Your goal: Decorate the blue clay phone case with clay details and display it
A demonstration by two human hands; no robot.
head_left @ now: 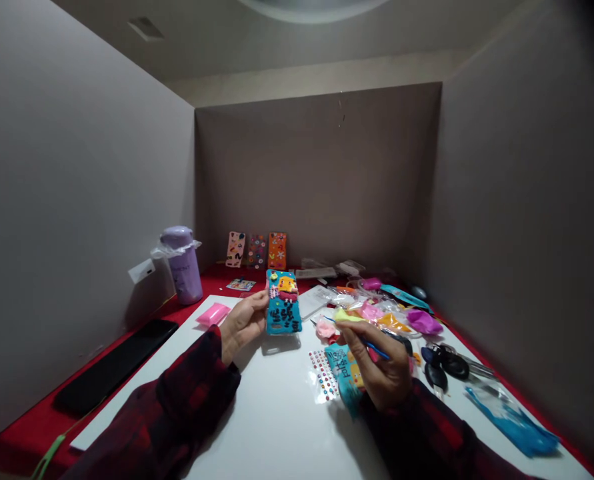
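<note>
My left hand [247,323] grips the left edge of a phone case [283,319] and holds it upright above the white board. The case is covered in blue clay, with an orange and yellow figure, a dark red patch and black marks on it. My right hand [379,360] is closed round a thin blue stick-like tool [377,350], whose kind I cannot make out. Below that hand lies a turquoise printed packet [345,377], partly hidden by it. Beside the packet is a sheet of coloured rhinestones [324,375].
Several clay packets, among them a purple one [424,322], crowd the board's right side near black-handled scissors [451,362] and a blue packet [514,420]. At left are a pink packet [213,315], a black phone-like slab [117,367] and a purple bottle [184,267]. Decorated cases [277,251] stand behind.
</note>
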